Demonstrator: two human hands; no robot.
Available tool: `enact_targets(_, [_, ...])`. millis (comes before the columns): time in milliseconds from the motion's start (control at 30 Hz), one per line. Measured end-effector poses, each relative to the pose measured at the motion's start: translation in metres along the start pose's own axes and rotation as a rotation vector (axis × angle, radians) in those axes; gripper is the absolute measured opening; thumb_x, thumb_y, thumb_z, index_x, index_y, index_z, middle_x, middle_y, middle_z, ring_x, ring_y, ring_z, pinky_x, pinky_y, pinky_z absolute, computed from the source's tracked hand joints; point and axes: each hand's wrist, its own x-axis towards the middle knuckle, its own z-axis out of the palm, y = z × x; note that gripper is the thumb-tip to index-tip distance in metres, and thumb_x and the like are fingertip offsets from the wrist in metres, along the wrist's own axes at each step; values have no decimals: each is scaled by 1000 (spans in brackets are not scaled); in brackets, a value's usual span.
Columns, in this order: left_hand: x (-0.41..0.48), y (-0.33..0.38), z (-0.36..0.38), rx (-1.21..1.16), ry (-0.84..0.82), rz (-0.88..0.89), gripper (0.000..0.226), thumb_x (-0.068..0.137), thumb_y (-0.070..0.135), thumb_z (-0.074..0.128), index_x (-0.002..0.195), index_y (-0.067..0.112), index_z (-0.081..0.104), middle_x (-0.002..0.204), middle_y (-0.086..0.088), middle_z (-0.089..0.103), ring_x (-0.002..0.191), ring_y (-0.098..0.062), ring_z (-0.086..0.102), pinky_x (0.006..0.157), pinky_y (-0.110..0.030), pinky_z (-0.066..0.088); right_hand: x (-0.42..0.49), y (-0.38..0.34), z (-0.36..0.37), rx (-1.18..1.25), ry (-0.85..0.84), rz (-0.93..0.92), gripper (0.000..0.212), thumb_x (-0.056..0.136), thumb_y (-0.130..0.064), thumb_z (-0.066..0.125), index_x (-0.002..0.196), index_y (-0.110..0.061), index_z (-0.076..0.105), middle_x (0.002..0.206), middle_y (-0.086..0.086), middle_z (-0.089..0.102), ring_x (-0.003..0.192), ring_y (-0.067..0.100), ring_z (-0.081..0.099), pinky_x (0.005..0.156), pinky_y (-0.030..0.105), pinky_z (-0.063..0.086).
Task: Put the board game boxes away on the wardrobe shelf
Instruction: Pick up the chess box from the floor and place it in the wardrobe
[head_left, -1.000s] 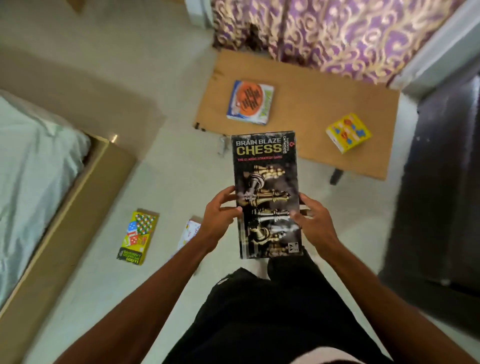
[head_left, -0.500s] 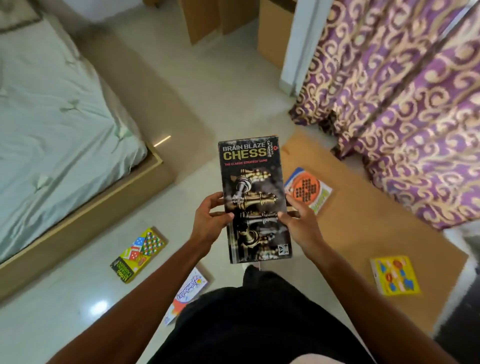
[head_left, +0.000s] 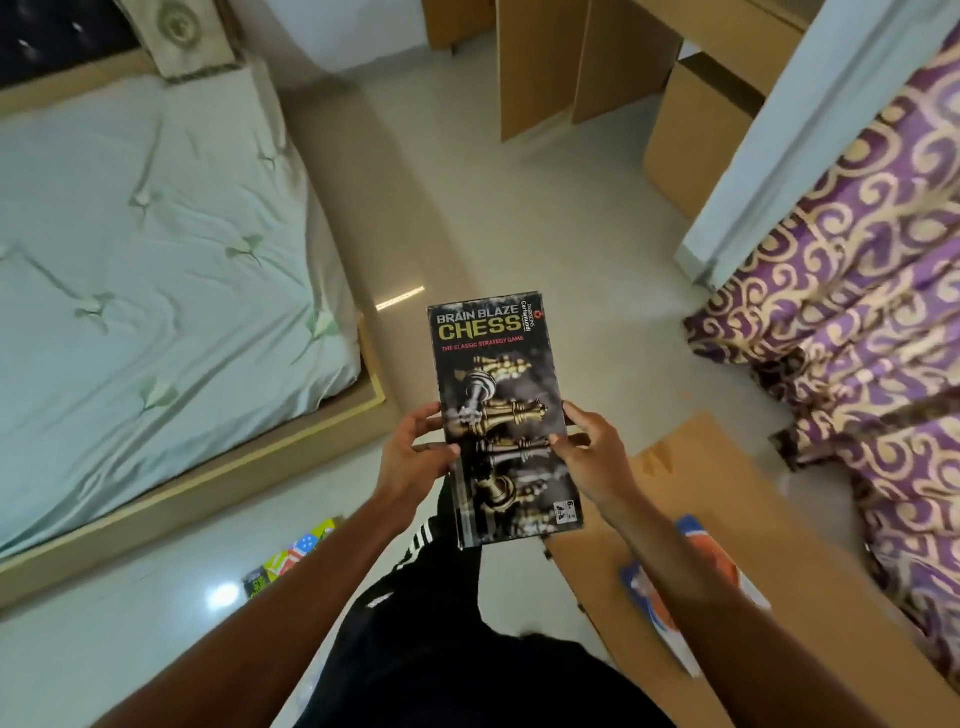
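Observation:
A tall black chess box (head_left: 501, 395) with gold chess pieces on its cover is held flat in front of me, face up. My left hand (head_left: 410, 457) grips its left edge and my right hand (head_left: 592, 457) grips its right edge. A blue and orange game box (head_left: 691, 587) lies on a brown cardboard sheet (head_left: 769, 499) on the floor, partly hidden by my right arm. A yellow and green game box (head_left: 291, 556) lies on the floor by my left arm, mostly hidden. Wooden wardrobe panels (head_left: 540, 62) stand at the far top.
A bed with a pale green sheet (head_left: 145, 270) in a wooden frame fills the left. Purple and gold curtains (head_left: 857, 322) hang on the right beside a white pillar (head_left: 769, 150). Pale tiled floor (head_left: 509, 218) runs between the bed and the wardrobe.
The view has swung left and up toward the wardrobe; the bed fills more of the frame. The yellow box on the cardboard and the white box have left view. Both hands still hold the chess box.

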Motion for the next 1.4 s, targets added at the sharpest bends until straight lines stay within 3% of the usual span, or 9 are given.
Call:
enact_targets(100, [61,31,4,2,1,-2,56,80,-15,62,111,32,61,116,-2,66,78,-12,70,67,-32,56,68,-20,5,14,12,10,53,88,-33,65,138,-26,51,133,-2,57,106,33,66,91,52,54])
enact_targets(467, [372,206,25,59,-12,5,58,80,-12,63,129,17,56,122,-4,65,96,-23,71,73,-36,60,387,-163,-5,-11,65,33,47,91,-26,61,138,-22,53,126,3,60,108,21,62,94,44,54])
enact_targets(633, [489,279,43,-6,-15,3,57,80,-15,60,128,16,55,121,-9,63,97,-24,70,70,-33,60,519,-228,-26,-13,51,18,47,91,-22,62,137,-23,54,125,2,59,96,21,66,87,41,58])
enact_targets(800, [603,350,65,-35,29,-7,58,82,-13,60,132,16,52,124,-8,61,102,-22,68,70,-33,60,651,-288,-44,-81,41,-49,50,92,-20,63,140,-16,51,128,5,58,108,17,58,92,33,53])
enact_targets(933, [682,407,76,-33,93,4,61,82,-10,62,134,21,52,123,-6,60,101,-22,68,70,-33,61,748,-344,-59,-134,-35,-104,51,91,-18,64,140,-14,50,127,6,58,98,14,60,81,21,50])
enact_targets(1300, [918,549,48,-67,199,72,61,84,-10,64,135,21,52,112,-6,61,91,-23,70,61,-28,61,1014,-492,-28,-200,-104,-216,56,85,-16,72,138,-13,53,119,4,61,85,14,63,76,27,56])
enact_targets(1400, [985,590,24,-34,207,97,61,84,-6,66,136,21,51,113,-3,61,90,-20,70,58,-26,60,1084,-533,-3,-196,-93,-233,57,84,-15,73,137,-13,53,121,4,61,82,7,61,74,23,54])
